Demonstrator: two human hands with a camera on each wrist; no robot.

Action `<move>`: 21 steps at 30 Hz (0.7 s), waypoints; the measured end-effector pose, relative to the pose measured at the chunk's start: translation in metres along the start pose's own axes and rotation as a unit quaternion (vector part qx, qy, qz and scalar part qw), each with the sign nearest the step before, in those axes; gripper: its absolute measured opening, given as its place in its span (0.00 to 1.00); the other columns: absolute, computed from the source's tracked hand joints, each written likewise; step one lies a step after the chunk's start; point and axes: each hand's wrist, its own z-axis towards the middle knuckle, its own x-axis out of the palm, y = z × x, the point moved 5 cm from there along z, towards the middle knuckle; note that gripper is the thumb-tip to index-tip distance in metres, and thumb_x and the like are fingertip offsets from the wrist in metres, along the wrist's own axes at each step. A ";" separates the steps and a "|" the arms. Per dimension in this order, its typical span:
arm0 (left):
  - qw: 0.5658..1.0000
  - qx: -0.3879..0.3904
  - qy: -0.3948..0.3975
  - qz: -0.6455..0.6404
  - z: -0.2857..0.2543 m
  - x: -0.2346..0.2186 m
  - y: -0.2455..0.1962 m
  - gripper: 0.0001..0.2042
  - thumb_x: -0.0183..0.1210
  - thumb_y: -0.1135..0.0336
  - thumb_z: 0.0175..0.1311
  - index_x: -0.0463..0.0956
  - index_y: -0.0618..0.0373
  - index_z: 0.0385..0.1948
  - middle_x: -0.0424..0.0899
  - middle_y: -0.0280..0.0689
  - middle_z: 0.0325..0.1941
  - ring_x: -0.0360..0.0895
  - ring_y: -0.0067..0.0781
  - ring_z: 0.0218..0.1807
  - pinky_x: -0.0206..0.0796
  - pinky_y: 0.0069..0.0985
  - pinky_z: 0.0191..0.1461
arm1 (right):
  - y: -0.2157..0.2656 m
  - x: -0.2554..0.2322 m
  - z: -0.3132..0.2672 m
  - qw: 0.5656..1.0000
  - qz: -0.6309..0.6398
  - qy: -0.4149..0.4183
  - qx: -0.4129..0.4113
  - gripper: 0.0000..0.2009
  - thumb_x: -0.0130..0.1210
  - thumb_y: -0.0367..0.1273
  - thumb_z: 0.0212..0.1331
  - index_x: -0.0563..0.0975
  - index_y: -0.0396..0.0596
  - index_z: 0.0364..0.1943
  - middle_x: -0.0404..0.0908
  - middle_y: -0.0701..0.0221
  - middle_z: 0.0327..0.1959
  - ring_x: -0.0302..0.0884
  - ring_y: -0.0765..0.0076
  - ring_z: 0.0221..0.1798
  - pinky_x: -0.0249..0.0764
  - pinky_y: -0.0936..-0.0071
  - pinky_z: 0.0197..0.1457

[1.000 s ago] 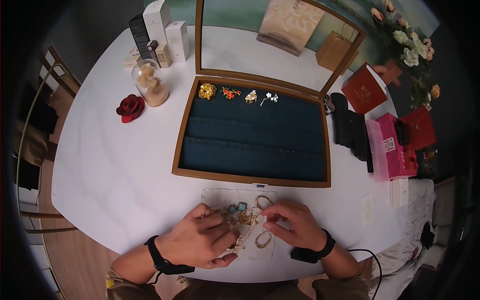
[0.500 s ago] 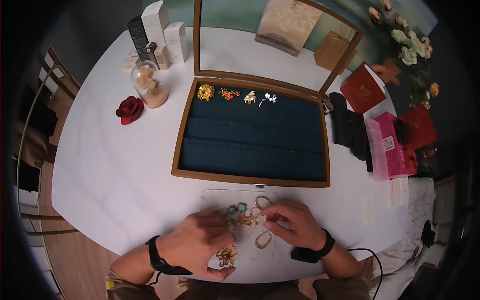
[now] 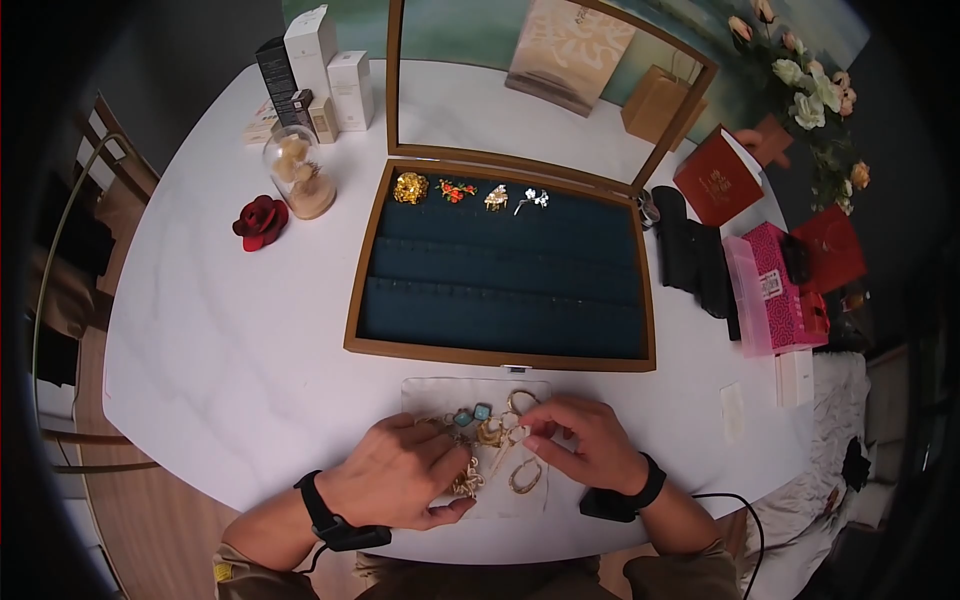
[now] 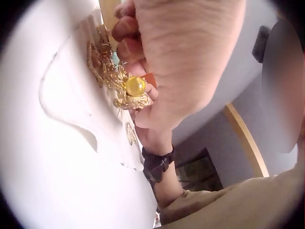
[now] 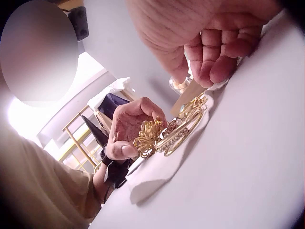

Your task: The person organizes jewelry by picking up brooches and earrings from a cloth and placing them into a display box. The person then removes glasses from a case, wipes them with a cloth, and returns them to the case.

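My left hand [image 3: 405, 470] pinches a gold openwork brooch [image 4: 134, 90] between thumb and fingers; a round yellow stone sits in its middle. In the right wrist view its looping gold arms stand out from the fingertips. My right hand [image 3: 585, 445] rests by the right side of a white cloth [image 3: 425, 388], fingers loosely bent and thumb apart, nothing gripped. Between the hands lie blue-green square stone pieces [image 3: 482, 411], a gold crescent-shaped piece [image 3: 490, 433] and gold hoops [image 3: 525, 477]. The left hand hides part of the jewellery.
A wooden display case [image 3: 500, 357] with dark lining stands with its glass lid raised; several brooches [image 3: 410, 188] sit along its back row. At left are a red fabric rose [image 3: 260, 222] and a glass dome [image 3: 300, 170]. A pink box [image 3: 770, 285] and black pouches [image 3: 695, 255] line the right.
My left hand has turned the gold brooch and brought it slightly up and back over the cloth. The right hand has stayed almost still.
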 end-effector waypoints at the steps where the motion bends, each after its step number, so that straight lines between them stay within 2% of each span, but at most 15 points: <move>1: 1.000 -0.002 0.000 0.001 -0.001 0.002 0.002 0.20 0.71 0.51 0.51 0.80 0.57 0.35 0.82 0.37 0.29 0.81 0.39 0.29 0.73 0.35 0.34 | 0.000 0.000 0.000 1.000 0.000 0.001 -0.001 0.08 0.65 0.32 0.65 0.82 0.48 0.45 0.83 0.70 0.31 0.84 0.69 0.33 0.77 0.72 0.36; 3: 1.000 -0.004 -0.001 0.002 -0.001 0.002 0.003 0.20 0.71 0.51 0.51 0.80 0.57 0.35 0.82 0.37 0.29 0.81 0.39 0.30 0.73 0.35 0.34 | 0.000 -0.001 0.000 1.000 -0.001 -0.004 -0.002 0.08 0.65 0.32 0.65 0.82 0.49 0.46 0.83 0.70 0.31 0.84 0.69 0.33 0.77 0.73 0.35; 5: 1.000 -0.009 0.004 -0.006 0.001 0.000 0.002 0.19 0.69 0.52 0.56 0.77 0.58 0.34 0.79 0.36 0.27 0.80 0.39 0.31 0.73 0.36 0.38 | 0.000 -0.001 0.000 1.000 0.000 -0.005 -0.006 0.09 0.66 0.33 0.65 0.82 0.49 0.46 0.83 0.71 0.31 0.84 0.70 0.33 0.76 0.73 0.35; 9: 1.000 -0.022 -0.003 -0.012 0.002 -0.007 0.003 0.18 0.69 0.51 0.57 0.77 0.58 0.33 0.78 0.37 0.26 0.79 0.40 0.29 0.73 0.36 0.35 | -0.002 -0.001 0.000 1.000 -0.001 -0.002 -0.004 0.09 0.66 0.33 0.66 0.82 0.48 0.46 0.83 0.71 0.31 0.84 0.70 0.33 0.75 0.74 0.33; 11: 0.992 -0.059 -0.099 -0.043 0.001 -0.011 0.011 0.14 0.69 0.57 0.59 0.79 0.57 0.28 0.77 0.37 0.26 0.78 0.40 0.27 0.72 0.34 0.31 | 0.000 -0.002 0.000 1.000 -0.003 -0.002 -0.004 0.09 0.66 0.33 0.66 0.82 0.48 0.46 0.83 0.71 0.32 0.84 0.70 0.33 0.75 0.74 0.33; 12: 0.992 -0.061 -0.101 -0.041 0.001 -0.010 0.014 0.14 0.69 0.57 0.59 0.79 0.57 0.28 0.77 0.37 0.26 0.78 0.40 0.27 0.72 0.34 0.31 | 0.000 -0.003 0.000 1.000 -0.005 -0.002 -0.003 0.09 0.66 0.33 0.66 0.82 0.47 0.45 0.84 0.71 0.32 0.84 0.70 0.33 0.75 0.74 0.33; 14: 0.974 -0.082 -0.189 -0.093 -0.004 -0.016 0.024 0.11 0.69 0.66 0.61 0.79 0.57 0.22 0.77 0.36 0.27 0.78 0.39 0.26 0.71 0.33 0.29 | 0.000 -0.003 0.000 1.000 -0.003 -0.001 -0.003 0.09 0.65 0.33 0.66 0.82 0.47 0.45 0.84 0.71 0.32 0.84 0.70 0.33 0.75 0.74 0.34; 15: 0.966 -0.106 -0.205 -0.115 -0.005 -0.019 0.026 0.13 0.68 0.72 0.61 0.78 0.57 0.16 0.81 0.36 0.29 0.78 0.38 0.25 0.71 0.33 0.29 | 0.000 -0.004 0.000 1.000 0.000 -0.002 -0.001 0.08 0.65 0.33 0.66 0.82 0.47 0.45 0.84 0.71 0.32 0.85 0.70 0.34 0.75 0.74 0.34; 19: 0.953 -0.106 -0.249 -0.137 -0.010 -0.014 0.040 0.14 0.67 0.75 0.57 0.74 0.58 0.13 0.84 0.37 0.30 0.78 0.35 0.24 0.70 0.32 0.27 | -0.005 -0.004 0.001 1.000 0.011 0.010 0.005 0.08 0.65 0.33 0.65 0.82 0.47 0.45 0.84 0.71 0.33 0.85 0.70 0.34 0.75 0.73 0.34; 21: 0.930 -0.124 -0.275 -0.211 -0.014 -0.014 0.046 0.13 0.64 0.78 0.50 0.70 0.59 0.10 0.86 0.38 0.30 0.76 0.33 0.23 0.68 0.30 0.26 | -0.004 -0.005 0.001 1.000 0.016 0.003 0.006 0.08 0.66 0.32 0.65 0.83 0.47 0.45 0.84 0.71 0.33 0.85 0.70 0.35 0.75 0.73 0.34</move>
